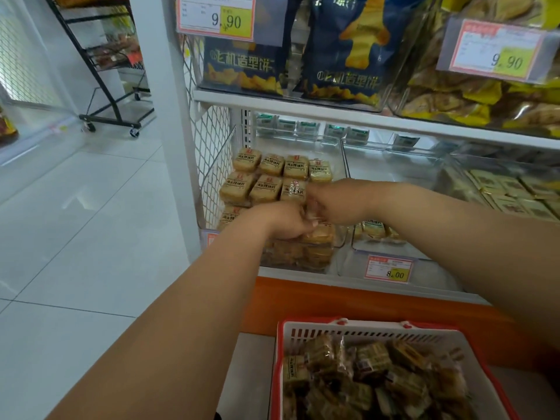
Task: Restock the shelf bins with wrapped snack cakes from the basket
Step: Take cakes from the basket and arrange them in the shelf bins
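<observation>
From the head camera, you see both your arms reach out to the clear bin (341, 237) on the low shelf. That bin is your landmark. Rows of wrapped snack cakes (269, 177) already sit neatly inside it, labels up, so shoppers can read them. Your left hand (285, 221) and right hand (330, 204) meet over the front of the bin, very close together. It looks like both hands are setting a cake (318, 234) down in the front row, using two hands to keep it straight. The fingers of both hands are curled in. They seem to pinch something shiny, but the picture is blurry there, so you cannot tell for sure what each hand holds.

The basket (363, 331) sits below the bin, close to you, on a grey counter (254, 359). It still has many wrapped cakes in it, so there is plenty left to do. It stays near so your reach is short.

To the right of the bin, a second bin (394, 250) has only a few cakes and a price tag (389, 269). Above the bin, blue snack bags (342, 50) fill the upper shelf.

Your hands hide the front row of the bin. The basket is cut off at the bottom edge.
</observation>
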`<state>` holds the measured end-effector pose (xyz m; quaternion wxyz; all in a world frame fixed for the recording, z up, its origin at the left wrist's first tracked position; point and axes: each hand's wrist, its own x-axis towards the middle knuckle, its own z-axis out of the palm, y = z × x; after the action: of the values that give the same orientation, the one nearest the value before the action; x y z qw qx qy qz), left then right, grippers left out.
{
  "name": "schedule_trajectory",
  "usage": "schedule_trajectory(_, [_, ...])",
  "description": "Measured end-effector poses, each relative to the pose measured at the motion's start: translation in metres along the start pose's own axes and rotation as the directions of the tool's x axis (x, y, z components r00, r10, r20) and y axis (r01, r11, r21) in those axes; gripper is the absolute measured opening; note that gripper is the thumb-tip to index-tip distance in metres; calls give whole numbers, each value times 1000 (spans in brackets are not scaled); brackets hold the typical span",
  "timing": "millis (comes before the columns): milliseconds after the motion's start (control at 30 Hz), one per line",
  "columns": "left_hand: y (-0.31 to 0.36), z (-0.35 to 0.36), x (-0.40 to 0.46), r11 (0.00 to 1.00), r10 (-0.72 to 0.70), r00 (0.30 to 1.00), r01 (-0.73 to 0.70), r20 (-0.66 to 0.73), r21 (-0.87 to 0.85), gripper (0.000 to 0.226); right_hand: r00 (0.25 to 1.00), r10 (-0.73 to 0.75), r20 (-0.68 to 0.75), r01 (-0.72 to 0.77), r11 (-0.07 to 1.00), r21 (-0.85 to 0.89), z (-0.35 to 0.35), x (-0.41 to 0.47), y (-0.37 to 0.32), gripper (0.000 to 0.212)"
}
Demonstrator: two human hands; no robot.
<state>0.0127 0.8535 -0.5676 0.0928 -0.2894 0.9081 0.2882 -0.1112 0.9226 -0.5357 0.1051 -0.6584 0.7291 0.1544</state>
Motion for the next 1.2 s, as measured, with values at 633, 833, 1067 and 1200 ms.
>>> schedule_trajectory(633, [3,0,-1,992,-58,998,55,-18,-109,60,985,170,18,-166,977,-137,-8,13,7,31])
schedule_trajectory(833, [10,1,-3,991,-77,996,72,-44,-117,57,977,204,55,-194,969,-150,-8,9,1,11])
schedule_trajectory(1067, [21,9,2,994,-92,992,86,-90,-63,53,964,256,75,-242,957,-158,-10,14,-8,24])
schedule_trajectory(1200, [27,10,-4,995,-74,991,66,-108,-72,46,960,251,121,-229,958,-174,-11,15,-13,18])
